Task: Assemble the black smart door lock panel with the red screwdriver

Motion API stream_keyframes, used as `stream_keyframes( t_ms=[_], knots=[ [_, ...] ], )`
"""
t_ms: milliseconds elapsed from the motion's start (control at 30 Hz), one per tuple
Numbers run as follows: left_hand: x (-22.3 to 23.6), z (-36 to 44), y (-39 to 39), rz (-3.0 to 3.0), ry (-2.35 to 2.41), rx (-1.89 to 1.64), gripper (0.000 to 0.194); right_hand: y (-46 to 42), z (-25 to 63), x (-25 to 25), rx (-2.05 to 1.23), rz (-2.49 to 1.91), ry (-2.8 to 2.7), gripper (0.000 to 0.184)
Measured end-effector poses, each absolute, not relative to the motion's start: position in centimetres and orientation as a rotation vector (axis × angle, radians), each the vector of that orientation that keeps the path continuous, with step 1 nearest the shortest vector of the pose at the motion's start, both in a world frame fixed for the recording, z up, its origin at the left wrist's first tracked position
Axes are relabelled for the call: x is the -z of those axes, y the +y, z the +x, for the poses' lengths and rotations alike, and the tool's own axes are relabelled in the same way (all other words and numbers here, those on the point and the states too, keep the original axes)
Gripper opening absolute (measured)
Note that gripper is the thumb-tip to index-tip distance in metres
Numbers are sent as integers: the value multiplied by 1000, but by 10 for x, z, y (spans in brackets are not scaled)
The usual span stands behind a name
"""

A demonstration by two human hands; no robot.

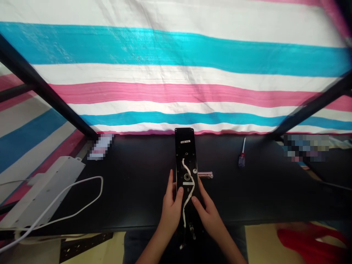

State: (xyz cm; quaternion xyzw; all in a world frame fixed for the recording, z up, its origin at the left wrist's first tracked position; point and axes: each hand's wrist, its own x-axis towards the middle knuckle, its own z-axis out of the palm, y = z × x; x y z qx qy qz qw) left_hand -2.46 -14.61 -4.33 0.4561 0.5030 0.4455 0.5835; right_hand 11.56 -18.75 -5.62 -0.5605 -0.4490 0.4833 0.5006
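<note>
A long black door lock panel (184, 149) stands lengthwise before me, its back face toward me, with small screw holes, a round socket and white labels. My left hand (172, 207) grips its left edge, thumb on the back face. On the opposite edge, my right hand (208, 212) holds it the same way; the fingers behind are partly hidden. A white cable (189, 198) runs down the back from a hole and hangs below with a small plug at its end. To the right of the panel pokes out a shiny pinkish bar (206, 175), perhaps its lever handle.
A screwdriver (242, 157) lies on the black table (132, 198) to the right. Toward the left are a white power strip (52, 194) with a looping white cord (100, 187) and a blurred-out item (101, 146). Striped sheeting (176, 47) hangs behind black frame bars.
</note>
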Motion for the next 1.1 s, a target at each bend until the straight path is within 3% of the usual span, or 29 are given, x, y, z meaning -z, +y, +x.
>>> stream_keyframes(
  t_ms=[333,500,667,833,1100],
  knots=[
    [44,-22,-124,1268,1213,-1097,62,-190,118,56,-1124,-1355,-1272,70],
    [34,-27,-71,1183,1209,-1232,43,-191,117,60,-1077,-1364,-1244,71],
    [11,-5,11,773,779,-1103,49,-190,118,59,-1068,-1316,-1230,71],
    [2,7,37,641,623,-829,61,-190,117,61,-1022,-1314,-1265,70],
    [8,15,36,777,758,-1140,45,-189,121,56,-1033,-1325,-1252,74]
  ],
)
